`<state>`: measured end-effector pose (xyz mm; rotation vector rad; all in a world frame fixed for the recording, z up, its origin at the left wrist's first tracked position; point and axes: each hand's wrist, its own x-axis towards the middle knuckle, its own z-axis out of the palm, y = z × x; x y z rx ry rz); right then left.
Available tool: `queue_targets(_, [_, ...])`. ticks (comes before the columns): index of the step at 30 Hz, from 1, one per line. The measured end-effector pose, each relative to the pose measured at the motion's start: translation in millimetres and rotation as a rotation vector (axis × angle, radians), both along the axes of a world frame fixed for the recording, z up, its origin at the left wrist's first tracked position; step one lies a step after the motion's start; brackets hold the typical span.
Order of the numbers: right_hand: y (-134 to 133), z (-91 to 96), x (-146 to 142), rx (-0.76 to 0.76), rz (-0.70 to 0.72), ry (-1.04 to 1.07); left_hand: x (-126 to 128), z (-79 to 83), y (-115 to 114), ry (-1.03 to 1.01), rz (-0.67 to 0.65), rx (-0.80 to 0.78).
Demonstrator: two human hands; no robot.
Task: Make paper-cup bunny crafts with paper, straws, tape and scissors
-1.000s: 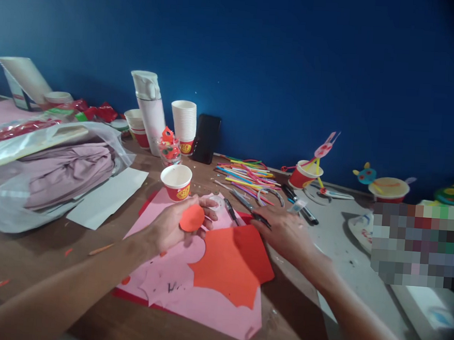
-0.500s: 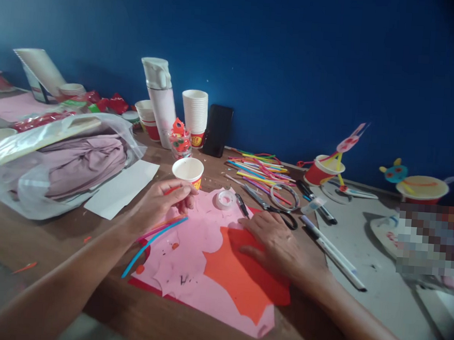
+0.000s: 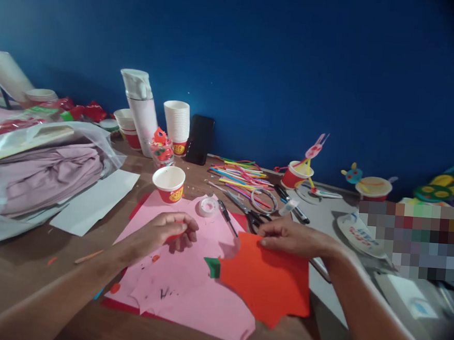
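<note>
My right hand (image 3: 286,237) pinches the upper edge of an orange paper sheet (image 3: 266,276) with scalloped cut-outs. A small green paper scrap (image 3: 213,268) shows at the sheet's left edge. My left hand (image 3: 176,230) hovers over pink paper (image 3: 194,302) with its fingers curled in; a bit of orange-red shows between them, too little to name. A red and white paper cup (image 3: 168,184) stands just beyond that hand. On the pink paper lie a tape roll (image 3: 208,207) and a dark pen-like tool (image 3: 227,217). Black-handled scissors (image 3: 243,206) lie beyond my right hand.
Colourful pipe cleaners (image 3: 242,173) lie in a pile near the wall. A white bottle (image 3: 140,112), stacked cups (image 3: 176,122) and a black phone (image 3: 200,139) stand at the back. A plastic bag (image 3: 51,178) holds mauve cloth at left. Cup animals (image 3: 297,172) stand at right.
The view has turned right. My right hand has taken hold of the orange sheet and shifted it right, with a green scrap now showing. My left hand has come away from the cup.
</note>
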<state>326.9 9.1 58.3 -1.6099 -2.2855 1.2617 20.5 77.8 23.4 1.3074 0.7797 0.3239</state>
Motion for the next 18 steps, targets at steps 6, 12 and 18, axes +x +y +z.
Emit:
queue_targets(6, [-8,-1.4,-25,0.055,0.140,-0.124,4,-4.6,-8,0.155,-0.080,0.098])
queue_targets(12, [-9,-7.8,-15,0.200,0.010,-0.372,3,1.8,-2,0.273,-0.007,0.256])
queue_targets(18, [-7,-10.3,-17,0.295,-0.036,-0.522,15,12.3,-9,0.424,-0.154,0.618])
